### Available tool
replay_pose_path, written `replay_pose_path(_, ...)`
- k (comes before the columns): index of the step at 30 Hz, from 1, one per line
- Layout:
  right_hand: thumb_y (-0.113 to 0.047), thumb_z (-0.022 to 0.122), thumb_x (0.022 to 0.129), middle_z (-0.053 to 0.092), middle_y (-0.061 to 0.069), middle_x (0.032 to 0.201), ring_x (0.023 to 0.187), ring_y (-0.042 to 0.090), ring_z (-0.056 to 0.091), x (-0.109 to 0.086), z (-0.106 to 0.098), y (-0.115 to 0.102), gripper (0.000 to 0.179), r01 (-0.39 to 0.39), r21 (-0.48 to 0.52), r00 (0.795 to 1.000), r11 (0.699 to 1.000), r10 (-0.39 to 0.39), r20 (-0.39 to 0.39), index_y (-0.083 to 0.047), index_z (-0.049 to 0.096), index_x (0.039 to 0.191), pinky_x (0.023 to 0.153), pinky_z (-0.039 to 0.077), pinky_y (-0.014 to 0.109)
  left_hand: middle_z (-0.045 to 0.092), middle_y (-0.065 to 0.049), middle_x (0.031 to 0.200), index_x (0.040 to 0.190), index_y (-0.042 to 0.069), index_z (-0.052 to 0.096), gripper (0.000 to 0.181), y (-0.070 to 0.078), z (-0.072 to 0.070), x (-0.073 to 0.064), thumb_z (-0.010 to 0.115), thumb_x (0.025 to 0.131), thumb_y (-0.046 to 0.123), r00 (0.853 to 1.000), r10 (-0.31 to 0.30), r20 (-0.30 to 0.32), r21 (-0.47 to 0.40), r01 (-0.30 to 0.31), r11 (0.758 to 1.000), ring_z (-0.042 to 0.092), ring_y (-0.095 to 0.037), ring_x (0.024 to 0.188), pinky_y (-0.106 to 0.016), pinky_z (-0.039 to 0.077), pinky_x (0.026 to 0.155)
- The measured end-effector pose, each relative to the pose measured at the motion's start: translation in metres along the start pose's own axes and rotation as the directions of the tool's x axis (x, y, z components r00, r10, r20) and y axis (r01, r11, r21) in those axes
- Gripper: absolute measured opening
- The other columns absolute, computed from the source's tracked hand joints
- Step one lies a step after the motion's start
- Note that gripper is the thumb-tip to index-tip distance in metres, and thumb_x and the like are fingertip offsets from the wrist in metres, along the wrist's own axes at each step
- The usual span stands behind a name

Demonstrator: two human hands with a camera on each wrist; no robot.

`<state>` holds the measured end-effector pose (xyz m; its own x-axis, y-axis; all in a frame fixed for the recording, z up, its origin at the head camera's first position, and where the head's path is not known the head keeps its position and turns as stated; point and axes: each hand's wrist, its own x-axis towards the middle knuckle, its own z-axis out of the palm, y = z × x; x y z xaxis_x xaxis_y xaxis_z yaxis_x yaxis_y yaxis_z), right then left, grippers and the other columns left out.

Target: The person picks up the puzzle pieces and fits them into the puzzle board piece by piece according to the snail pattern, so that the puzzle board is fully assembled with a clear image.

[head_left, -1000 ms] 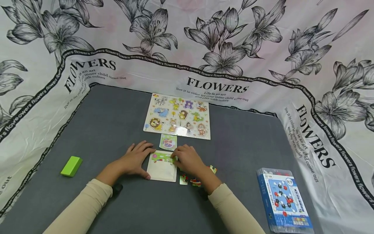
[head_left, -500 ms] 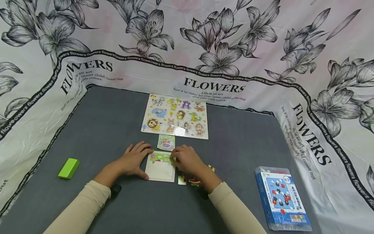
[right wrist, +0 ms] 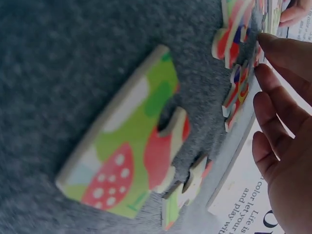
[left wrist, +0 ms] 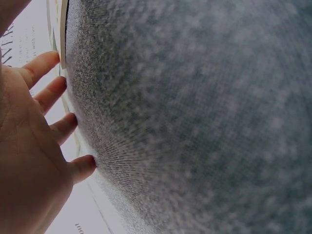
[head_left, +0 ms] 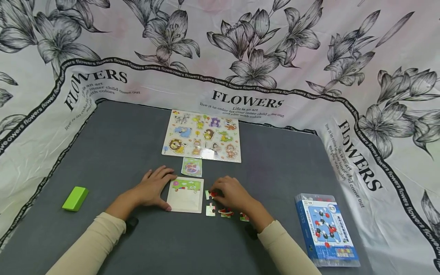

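Observation:
My left hand [head_left: 151, 189] has its fingers spread, with fingertips and thumb at the left edge of a small square puzzle tray [head_left: 185, 203]. Joined green pieces [head_left: 187, 185] fill the tray's top strip; its lower part is bare and pale. To the right of the tray, my right hand [head_left: 233, 193] pinches a red-and-green jigsaw piece [head_left: 209, 194] between thumb and index finger, low over the table. Around that hand lie loose jigsaw pieces [head_left: 211, 209], several in number. One with a spotted red shape [right wrist: 122, 161] is large in the right wrist view.
A small picture card [head_left: 191, 167] lies beyond the tray, below an animal puzzle board [head_left: 203, 152]. A green block [head_left: 75, 198] is at the left. A blue-and-clear boxed molecule set [head_left: 326, 229] stands at the right. Flower-printed cloth [head_left: 165, 88] borders the grey table.
My right hand has left the tray's green strip and moved right and down to the loose pieces. The left hand keeps its place at the tray. The head view has shifted slightly right.

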<state>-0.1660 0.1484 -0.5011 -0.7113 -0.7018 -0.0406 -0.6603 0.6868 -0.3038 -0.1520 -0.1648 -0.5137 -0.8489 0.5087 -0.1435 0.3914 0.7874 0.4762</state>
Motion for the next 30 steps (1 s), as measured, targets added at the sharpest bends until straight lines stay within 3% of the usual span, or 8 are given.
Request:
replay_pose_path(21, -0.022, 0.075, 0.086, 0.066, -0.003, 0.113, 0.101, 0.017, 0.057, 0.006, 0.001, -0.005, 0.024, 0.01, 0.025, 0.999, 1.0, -0.009, -0.042, -0.021, 0.072, 0.11, 0.081, 0.044, 0.037, 0.032, -0.015, 0.152, 0.141, 0.011, 0.047, 0.1, -0.004, -0.002, -0.007, 0.086, 0.06, 0.056, 1.0, -0.014, -0.002, -0.011, 0.013, 1.0, 0.018, -0.043, 0.144, -0.073, 0.013, 0.107)
replay_pose_path(30, -0.025, 0.072, 0.089, 0.066, -0.004, 0.112, 0.103, 0.018, 0.058, 0.027, 0.007, -0.033, 0.024, 0.081, 0.018, 0.997, 0.997, -0.081, -0.016, -0.021, 0.071, 0.113, 0.086, 0.047, 0.04, 0.031, -0.014, 0.153, 0.142, 0.012, 0.046, 0.1, -0.001, -0.002, -0.004, 0.085, 0.062, 0.057, 1.0, 0.0, 0.003, -0.005, 0.0, 1.0, 0.016, -0.041, 0.145, -0.072, 0.012, 0.108)
